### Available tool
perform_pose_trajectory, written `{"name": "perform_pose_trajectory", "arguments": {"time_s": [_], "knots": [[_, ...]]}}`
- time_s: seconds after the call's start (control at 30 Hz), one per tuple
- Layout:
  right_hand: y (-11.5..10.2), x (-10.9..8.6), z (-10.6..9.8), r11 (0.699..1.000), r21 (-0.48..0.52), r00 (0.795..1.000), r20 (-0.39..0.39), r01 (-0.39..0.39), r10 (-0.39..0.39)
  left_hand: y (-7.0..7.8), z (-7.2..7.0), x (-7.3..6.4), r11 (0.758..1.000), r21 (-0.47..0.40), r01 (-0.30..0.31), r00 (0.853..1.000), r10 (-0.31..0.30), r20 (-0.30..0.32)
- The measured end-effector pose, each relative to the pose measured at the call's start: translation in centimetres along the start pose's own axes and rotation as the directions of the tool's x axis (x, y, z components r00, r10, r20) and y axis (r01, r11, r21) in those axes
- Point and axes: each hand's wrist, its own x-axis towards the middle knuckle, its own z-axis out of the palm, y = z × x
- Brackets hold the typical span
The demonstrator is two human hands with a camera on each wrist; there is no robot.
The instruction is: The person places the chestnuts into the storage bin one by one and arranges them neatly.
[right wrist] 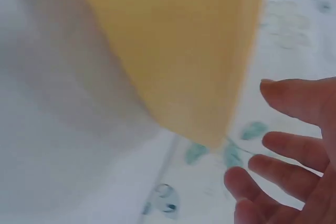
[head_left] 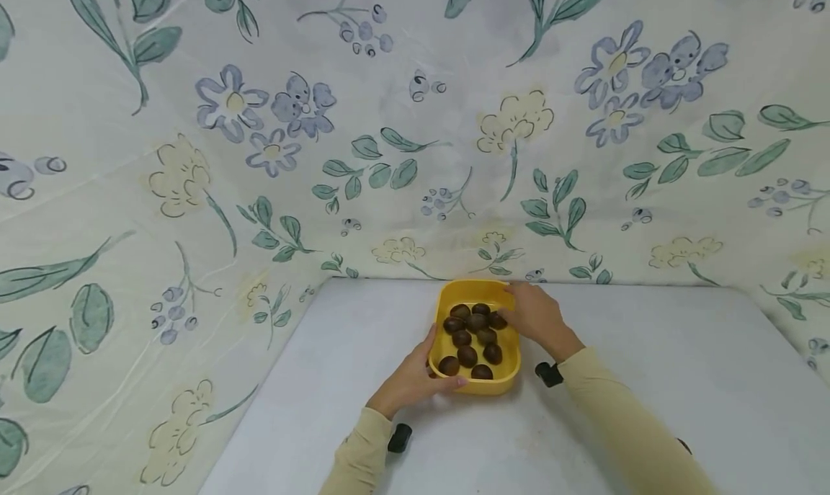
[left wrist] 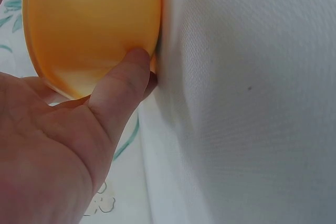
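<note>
A yellow rectangular plastic container (head_left: 476, 387) with rounded corners holds several dark brown chestnuts (head_left: 467, 356) in the head view. My left hand (head_left: 415, 377) grips its near left corner, with the thumb along the near wall and fingers at the left side. The left wrist view shows that thumb (left wrist: 123, 87) pressed against the yellow wall. At the far right rim is my right hand (head_left: 534, 313), one fingertip reaching over the edge near the chestnuts. In the right wrist view its fingers (right wrist: 294, 150) are spread and relaxed beside the container, apparently apart from its wall.
The container stands on a white table (head_left: 363, 315) near its back edge. Floral cloth (head_left: 402, 192) hangs behind and at the left side. Black wrist devices (head_left: 400, 438) sit beneath both forearms. A small dark object (head_left: 684, 446) shows beside the right sleeve.
</note>
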Motion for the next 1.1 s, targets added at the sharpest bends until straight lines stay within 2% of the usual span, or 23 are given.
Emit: {"name": "perform_pose_trajectory", "arguments": {"time_s": [0.17,0.3,0.43,0.57,0.73,1.1], "knots": [[0.8,-2.1,-2.7,0.995,0.103,1.0,0.008,0.004,-0.004,-0.1,0.1,0.0,1.0,0.001,-0.002,1.0,0.002,-0.004],[2.6,-4.1,-4.3,0.983,0.182,1.0,0.009,0.015,-0.017,-0.1,0.1,0.1,1.0,-0.001,0.003,1.0,-0.003,-0.001],[4.7,-6.5,-5.7,0.971,0.235,0.999,-0.039,0.04,-0.032,-0.1,-0.1,0.0,1.0,0.001,0.009,1.0,-0.009,0.0],[6.5,-9.0,-6.7,0.97,0.236,0.994,-0.101,0.063,-0.04,-0.1,-0.1,0.1,1.0,-0.001,0.003,1.0,-0.003,0.001],[9.1,-11.8,-7.0,0.975,0.208,0.99,-0.133,0.077,-0.05,-0.2,-0.1,0.1,1.0,0.006,0.003,1.0,-0.003,0.0],[13.9,-17.5,-5.5,0.987,0.158,0.996,-0.076,-0.027,0.04,-0.1,-0.2,0.3,1.0,-0.003,-0.003,1.0,0.003,0.006]]}}
